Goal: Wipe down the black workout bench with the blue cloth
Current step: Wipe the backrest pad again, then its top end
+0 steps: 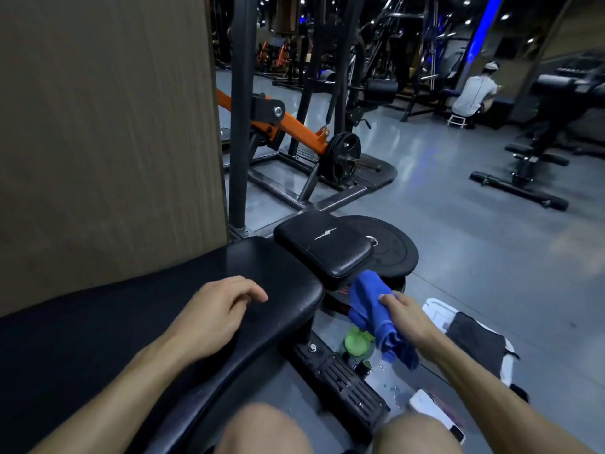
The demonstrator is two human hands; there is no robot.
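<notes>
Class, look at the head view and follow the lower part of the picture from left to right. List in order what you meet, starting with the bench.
bench → left hand → green bottle → blue cloth → right hand → black mat

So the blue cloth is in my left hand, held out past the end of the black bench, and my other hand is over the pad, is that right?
Not quite: the head view shows the blue cloth gripped in your right hand, not the left. The rest holds: it is held out past the end of the black bench, and your left hand is over the pad.
</notes>
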